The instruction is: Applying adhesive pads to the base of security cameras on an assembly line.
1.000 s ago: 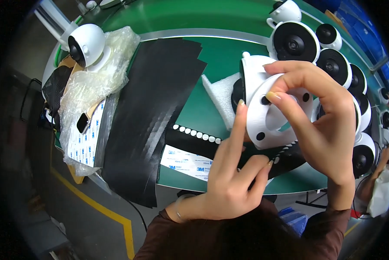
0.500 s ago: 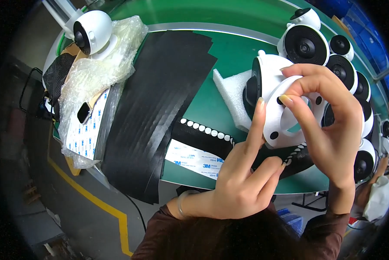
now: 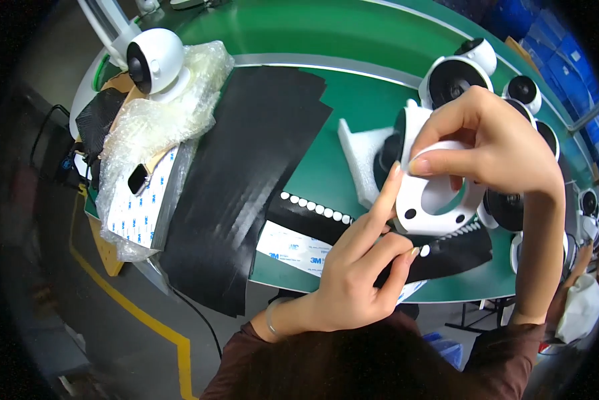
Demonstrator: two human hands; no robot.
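Observation:
My right hand is closed on a white ball-shaped camera, its thumb against the ring-shaped base. Round black pads dot the face of this ring, which is tilted toward me. My left hand stretches its index finger up to the ring's edge. Its thumb and another finger are pinched at a small round white pad. Below the camera lies a black strip edged with white dots. Another black strip with a row of white dots lies left of my left fingers.
Several white cameras with black fronts crowd the right side. White foam stands behind the held camera. Black sheets cover the table's middle left. Bubble wrap, a smartwatch and another camera are farther left.
The held camera has turned, so its ring's black pads sit lower. My right hand has shifted its grip over the ring. A white pad now shows at my left fingertips.

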